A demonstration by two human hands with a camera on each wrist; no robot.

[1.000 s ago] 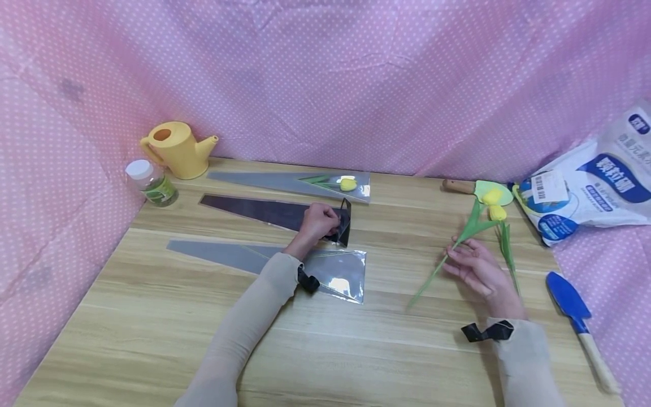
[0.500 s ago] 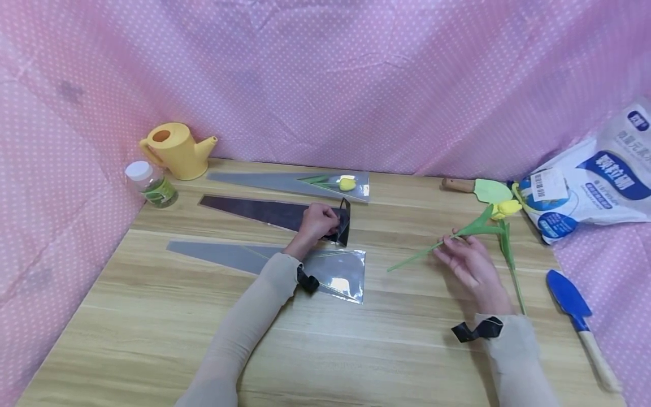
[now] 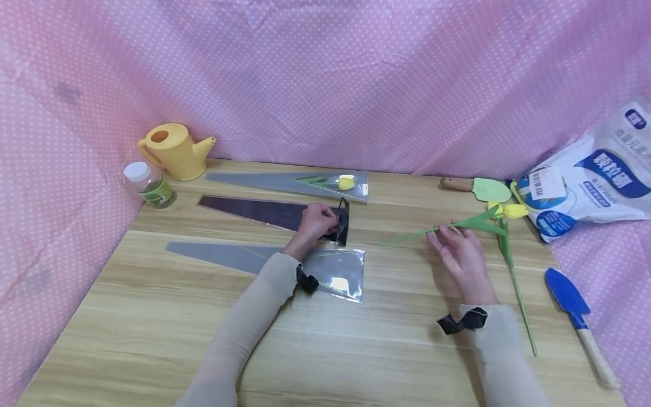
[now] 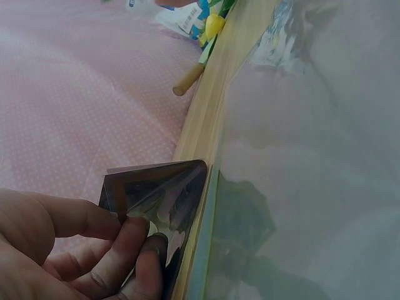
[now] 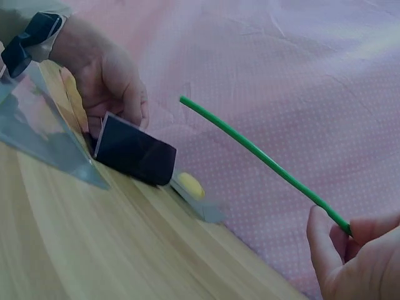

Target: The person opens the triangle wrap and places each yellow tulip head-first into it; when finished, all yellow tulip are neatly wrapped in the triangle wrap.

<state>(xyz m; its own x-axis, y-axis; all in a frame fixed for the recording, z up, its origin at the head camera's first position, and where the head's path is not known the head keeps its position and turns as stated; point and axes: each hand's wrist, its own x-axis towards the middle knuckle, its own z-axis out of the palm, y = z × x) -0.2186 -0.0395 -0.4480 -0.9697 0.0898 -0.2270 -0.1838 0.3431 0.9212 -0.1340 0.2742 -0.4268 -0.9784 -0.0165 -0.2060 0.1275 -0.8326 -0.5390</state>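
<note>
My left hand [image 3: 316, 221] pinches the mouth of a dark, tapered flower sleeve [image 3: 254, 211] in the head view. The left wrist view shows that mouth [image 4: 162, 187] lifted and spread apart. On the right, my right hand [image 3: 460, 251] pinches a yellow tulip [image 3: 515, 211] by its green stem [image 5: 262, 156]. The bloom points right and the stem's free end points left toward the dark sleeve, apart from it. A second tulip [image 3: 521, 305] lies on the table beyond my right hand, its bloom close to the held one.
A grey clear sleeve [image 3: 218, 257] lies in front, and another [image 3: 244, 181] behind holds a tulip [image 3: 346, 183]. At left stand a yellow watering can [image 3: 178, 152] and a jar [image 3: 157, 192]. Right: a green trowel [image 3: 490, 190], a blue trowel [image 3: 567, 291] and a white bag [image 3: 605, 175].
My right hand has moved left, and the tulip in it has swung from slanting toward nearly level, its stem end rising toward the dark sleeve. My left hand stays in place.
</note>
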